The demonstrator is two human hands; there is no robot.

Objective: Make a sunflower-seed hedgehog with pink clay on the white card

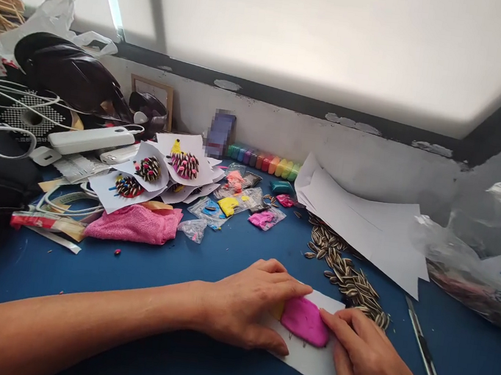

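Observation:
A flattened pink piece of modelling clay [305, 321] sits on a small white paper card [314, 368] on the blue tabletop. Some yellow clay [278, 309] shows at its left end, partly hidden by my left fingers. Short drawn marks lie below the pink clay. My left hand [246, 307] rests over the card's left side, thumb and index finger spread apart around the clay's left end. From the right, my right hand [371, 357] touches the clay's right edge with an outstretched index fingertip, thumb lower by the card's edge.
Sunflower seeds [353, 281] lie behind the card, beside white sheets [361, 220]. A utility knife [428, 361] lies at right. Seed-covered clay figures on papers [184, 165], clay packets [228, 205], a pink cloth [135, 224] and a clay row [263, 161] stand farther back.

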